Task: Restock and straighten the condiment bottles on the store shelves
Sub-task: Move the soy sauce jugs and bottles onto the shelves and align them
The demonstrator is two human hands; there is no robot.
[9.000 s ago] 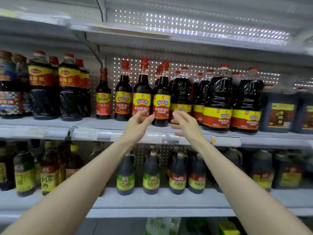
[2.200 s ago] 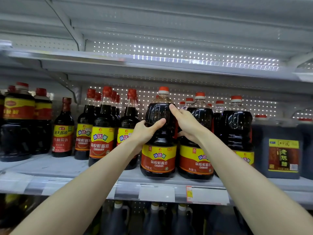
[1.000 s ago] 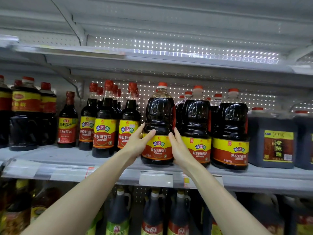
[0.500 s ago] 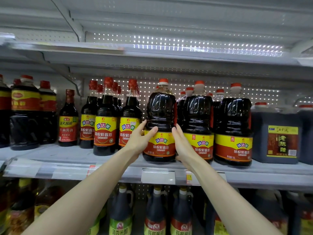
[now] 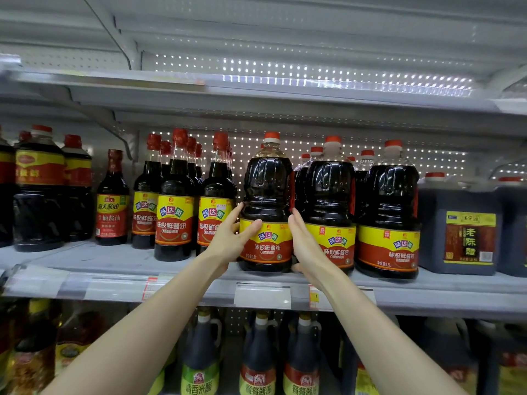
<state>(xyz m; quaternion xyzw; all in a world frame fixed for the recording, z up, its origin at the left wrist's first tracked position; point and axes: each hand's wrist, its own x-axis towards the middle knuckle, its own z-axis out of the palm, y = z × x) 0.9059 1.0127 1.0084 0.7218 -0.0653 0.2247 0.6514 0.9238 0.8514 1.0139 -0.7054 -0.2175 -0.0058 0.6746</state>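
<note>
Fingers [image 5: 239, 210] of the left hand [image 5: 229, 240] lie straight along the left side of the big soy sauce bottle [image 5: 266, 195], and the thumb rests on its yellow label. The right hand [image 5: 305, 243] presses flat on the bottle's right side, fingers straight and pointing up. Both arms reach up from below. The bottle stands upright at the front edge of the shelf [image 5: 114, 260]. Right of it, very close, stand two more big bottles [image 5: 330, 195], so the right hand is squeezed in the thin gap. Left of it there is a bit more room before the slim bottles [image 5: 174, 209]. Above its red cap there is open space under the upper shelf [image 5: 256, 92]. Below it hangs a white price tag [image 5: 262, 295].
</note>
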